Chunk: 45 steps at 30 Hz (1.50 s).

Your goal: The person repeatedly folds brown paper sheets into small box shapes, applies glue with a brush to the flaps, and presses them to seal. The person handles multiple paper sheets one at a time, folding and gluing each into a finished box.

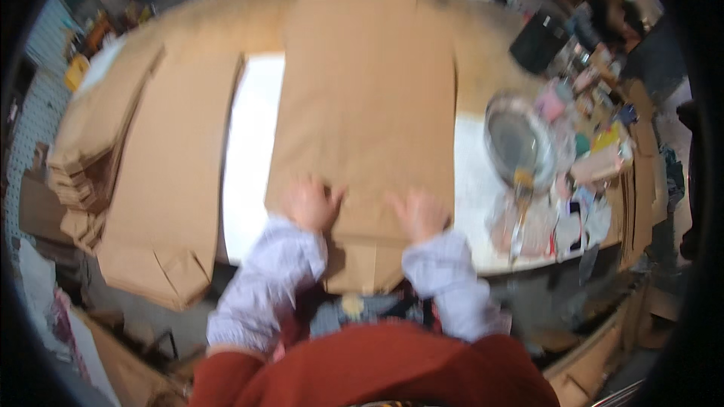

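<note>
A long flat brown paper bag [366, 98] lies lengthwise on the white table top [253, 150], its folded near end toward me. My left hand [311, 202] presses flat on the bag's near left part, fingers spread. My right hand [419, 212] lies flat on its near right part, fingers also apart. Neither hand grips anything. Both sleeves are pale lilac. The picture is blurred by motion.
Stacks of flat brown paper bags [162, 173] fill the left side, more piled at the far left [83, 150]. A round metal bowl [517, 141] with a brush stands at right, among cluttered small items [596, 158]. A black bin [539, 41] stands at back right.
</note>
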Tool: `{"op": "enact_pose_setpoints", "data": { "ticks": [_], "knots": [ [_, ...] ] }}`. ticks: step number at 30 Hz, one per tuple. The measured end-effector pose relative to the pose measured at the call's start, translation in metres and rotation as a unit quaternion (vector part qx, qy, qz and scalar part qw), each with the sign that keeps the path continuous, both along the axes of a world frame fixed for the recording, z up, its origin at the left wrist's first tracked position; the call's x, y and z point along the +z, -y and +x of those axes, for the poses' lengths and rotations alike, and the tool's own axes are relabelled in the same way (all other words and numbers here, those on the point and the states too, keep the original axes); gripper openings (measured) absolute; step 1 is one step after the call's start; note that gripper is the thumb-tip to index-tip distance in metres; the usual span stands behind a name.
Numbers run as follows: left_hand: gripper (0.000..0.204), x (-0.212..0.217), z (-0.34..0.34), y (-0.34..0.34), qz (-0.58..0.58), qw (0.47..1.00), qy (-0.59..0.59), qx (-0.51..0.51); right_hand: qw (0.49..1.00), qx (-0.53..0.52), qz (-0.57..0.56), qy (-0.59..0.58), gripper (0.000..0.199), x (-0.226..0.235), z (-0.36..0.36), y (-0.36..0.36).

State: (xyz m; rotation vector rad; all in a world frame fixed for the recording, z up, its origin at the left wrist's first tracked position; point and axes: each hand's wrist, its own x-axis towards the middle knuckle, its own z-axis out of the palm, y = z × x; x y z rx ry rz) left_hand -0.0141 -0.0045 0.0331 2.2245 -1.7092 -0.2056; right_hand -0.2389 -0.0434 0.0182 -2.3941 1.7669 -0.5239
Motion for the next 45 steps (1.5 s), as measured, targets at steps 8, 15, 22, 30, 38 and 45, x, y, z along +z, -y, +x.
{"op": "enact_pose_setpoints", "data": {
  "ticks": [8,15,22,30,38,45],
  "knots": [
    [0.07,0.004,0.003,-0.038,-0.074,0.924,0.072,-0.369,0.968,0.21,-0.087,0.104,0.055,0.016,0.005,-0.05],
    [0.089,0.004,-0.007,-0.046,0.048,0.939,0.16,-0.3,0.977,0.213,0.025,-0.004,0.085,0.013,0.02,-0.06],
    [0.092,0.002,-0.009,-0.044,0.022,0.943,0.133,-0.305,0.967,0.249,-0.006,-0.048,0.09,0.012,0.014,-0.06],
    [0.079,0.006,-0.033,-0.048,0.139,0.929,0.32,-0.122,0.965,0.233,0.066,0.098,0.073,0.042,-0.016,-0.05],
    [0.016,0.014,-0.055,-0.006,-0.026,0.944,0.081,-0.32,0.964,0.155,-0.038,0.213,0.039,0.062,-0.025,-0.022],
    [0.006,0.077,0.114,-0.042,-0.225,0.857,0.372,-0.278,0.909,0.16,0.178,0.342,0.025,0.003,-0.014,0.0]
  ]
}}
